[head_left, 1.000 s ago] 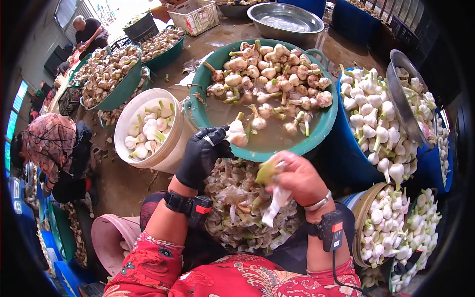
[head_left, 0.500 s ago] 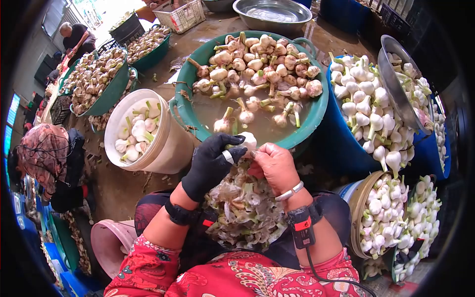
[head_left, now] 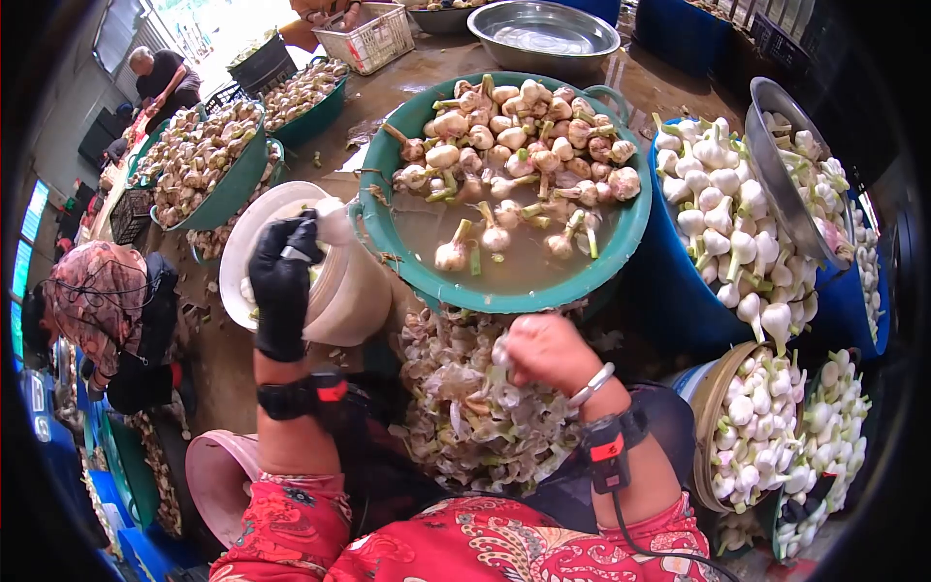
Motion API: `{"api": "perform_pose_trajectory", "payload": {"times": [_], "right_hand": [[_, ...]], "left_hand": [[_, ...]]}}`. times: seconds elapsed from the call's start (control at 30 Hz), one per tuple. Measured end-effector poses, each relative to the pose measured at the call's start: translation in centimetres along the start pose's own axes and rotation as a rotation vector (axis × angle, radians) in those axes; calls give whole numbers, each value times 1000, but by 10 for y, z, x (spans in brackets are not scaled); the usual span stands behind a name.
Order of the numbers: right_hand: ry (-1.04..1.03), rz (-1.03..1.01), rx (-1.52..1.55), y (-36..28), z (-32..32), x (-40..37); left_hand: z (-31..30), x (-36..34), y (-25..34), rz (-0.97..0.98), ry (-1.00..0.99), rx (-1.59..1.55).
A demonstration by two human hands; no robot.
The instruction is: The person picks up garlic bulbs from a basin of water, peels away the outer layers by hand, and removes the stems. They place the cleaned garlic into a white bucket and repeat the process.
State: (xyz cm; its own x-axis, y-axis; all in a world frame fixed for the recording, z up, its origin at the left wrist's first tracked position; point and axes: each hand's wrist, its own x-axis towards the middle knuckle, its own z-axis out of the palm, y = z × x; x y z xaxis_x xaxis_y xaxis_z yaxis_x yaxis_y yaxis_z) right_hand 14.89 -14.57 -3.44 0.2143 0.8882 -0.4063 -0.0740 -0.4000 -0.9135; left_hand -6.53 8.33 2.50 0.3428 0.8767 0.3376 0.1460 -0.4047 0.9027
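The left hand [head_left: 284,281], in a black glove, is above the white bucket [head_left: 361,303] and covers part of its round opening. At its fingertips is a pale garlic bulb [head_left: 335,222], smooth and round; because of the blur I cannot tell if the fingers grip it. The bare right hand [head_left: 553,351] is curled narrow around a whitish scrap of skin [head_left: 501,351], over a loose pile of garlic skins [head_left: 475,417], which are thin, papery and crumpled.

Just beyond this pile stands the wide green tub [head_left: 509,303], of plastic, with cloudy brown water [head_left: 524,276] and rough, purplish bulbs [head_left: 519,136] with cut stalks. On its right there is a blue drum [head_left: 676,242], heaped with clean white bulbs [head_left: 722,194], and a grey metal bowl [head_left: 781,179] leans there, tilted. Nearer, a yellowish bucket [head_left: 705,432] holds more of them. A pink bucket [head_left: 215,475] lies tipped beside the left forearm. Behind the tub are a shiny steel basin [head_left: 543,41] and a white lattice crate [head_left: 376,44].
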Motion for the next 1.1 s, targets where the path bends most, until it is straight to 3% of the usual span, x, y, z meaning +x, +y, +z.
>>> {"api": "perform_pose_trajectory", "payload": {"times": [0.03,0.07,0.17,0.23,0.3,0.33,0.43,0.57,0.6,0.67,0.77,0.8,0.87,0.9,0.93,1.0,1.1], "right_hand": [[-71,-109,-266,5,7,-2],[-142,-220,-533,13,13,-2],[-212,-199,-834,21,22,3],[-142,-204,-747,11,23,3],[-73,-174,-601,4,21,1],[80,-315,-612,25,23,6],[198,-303,-767,13,16,1],[347,-373,-542,4,1,5],[362,-358,-463,3,-2,7],[387,-361,-457,3,-3,11],[465,-394,-212,6,5,19],[458,-395,-209,7,11,22],[466,-609,-29,5,24,26],[472,-686,-79,2,28,26],[463,-685,-83,3,31,25],[255,-531,341,7,34,25],[212,-505,549,1,36,22]], "left_hand": [[-15,8,-5,69,38,113],[-28,13,-9,271,4,498],[6,9,-9,366,-198,542],[56,-2,-6,193,-477,407],[102,5,-34,53,-579,470],[137,19,-68,113,-583,571],[173,39,-108,68,-711,650],[187,48,-116,-123,-1038,878],[183,48,-117,-122,-1044,880],[168,45,-104,-510,-847,180],[139,22,-47,-545,-780,-284],[131,9,-35,-643,-743,-343],[121,-25,2,-637,-628,-489],[118,-36,1,-639,-606,-517],[114,-45,0,-642,-586,-547],[112,-55,0,-619,-536,-581],[109,-56,6,-578,-541,-576]]}}
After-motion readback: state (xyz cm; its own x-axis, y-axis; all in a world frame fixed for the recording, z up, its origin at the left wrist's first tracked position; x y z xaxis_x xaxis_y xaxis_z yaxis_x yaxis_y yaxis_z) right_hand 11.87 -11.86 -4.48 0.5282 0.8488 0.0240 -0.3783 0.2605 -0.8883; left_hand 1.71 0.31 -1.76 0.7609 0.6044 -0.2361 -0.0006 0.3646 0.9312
